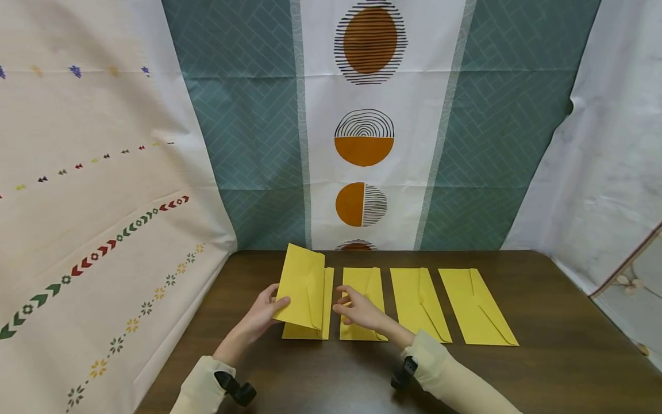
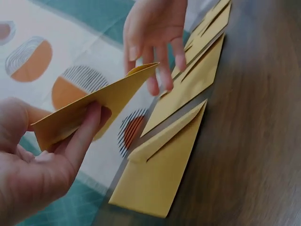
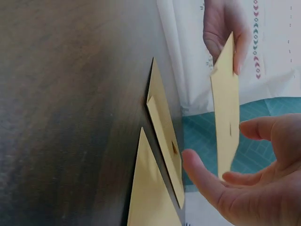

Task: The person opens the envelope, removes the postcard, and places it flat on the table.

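Note:
My left hand (image 1: pixel 264 310) grips a yellow paper envelope (image 1: pixel 301 287) by its left edge, thumb on the front face and fingers behind, as the left wrist view shows. This envelope is lifted and tilted over another yellow envelope (image 2: pixel 162 165), which lies leftmost in the row and is partly hidden in the head view. My right hand (image 1: pixel 360 310) hovers over the second envelope (image 1: pixel 363 279), its fingers spread and loosely bent, holding nothing. In the right wrist view its fingertips (image 3: pixel 248 129) come close to the raised envelope's edge.
Two more yellow envelopes, one right of centre (image 1: pixel 419 287) and one farther right (image 1: pixel 473 305), lie in the row with their flap seams up. All lie on a dark brown wooden table (image 1: pixel 558 356). Patterned cloths, including a teal and white one (image 1: pixel 253 144), hang behind and beside it.

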